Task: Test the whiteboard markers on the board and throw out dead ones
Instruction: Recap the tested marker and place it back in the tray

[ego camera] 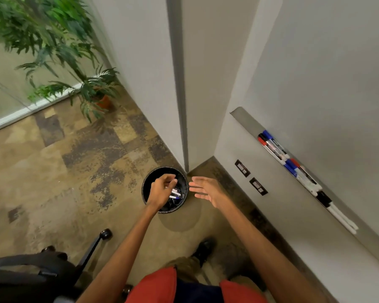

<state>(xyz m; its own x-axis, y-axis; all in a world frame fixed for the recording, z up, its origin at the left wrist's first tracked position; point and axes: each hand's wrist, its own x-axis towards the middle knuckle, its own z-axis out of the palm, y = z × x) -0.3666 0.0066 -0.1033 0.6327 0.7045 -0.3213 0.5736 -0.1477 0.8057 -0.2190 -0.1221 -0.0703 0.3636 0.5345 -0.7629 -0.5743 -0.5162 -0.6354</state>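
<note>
Carpet point(53, 171) mottled tan and grey; white walls meet in a corner. Board point(337, 84) on the right wall, cut off by the frame edge, with a grey tray point(245, 119) along its bottom.

Hard to make out: tray markers point(276, 149) lie end to end and overlapping, so no exact count; at least six, with blue, red and black caps, and pale barrels at the near end. Labels blurred.

Bin point(147, 182): one, round, black, on the floor at the corner. Bin markers point(176, 192): two white barrels show; the rest is dark or behind the hand.

Left hand point(160, 193) over the bin, fingers curled toward the thumb; cannot tell whether it pinches anything. Right hand point(206, 189) just beside the bin, fingers straight and spread, holding nothing.

Also: one potted plant point(92, 88) by a glass wall, one chair point(42, 272) partly cut off at lower left, two wall plates point(242, 168), one shoe point(204, 248).
</note>
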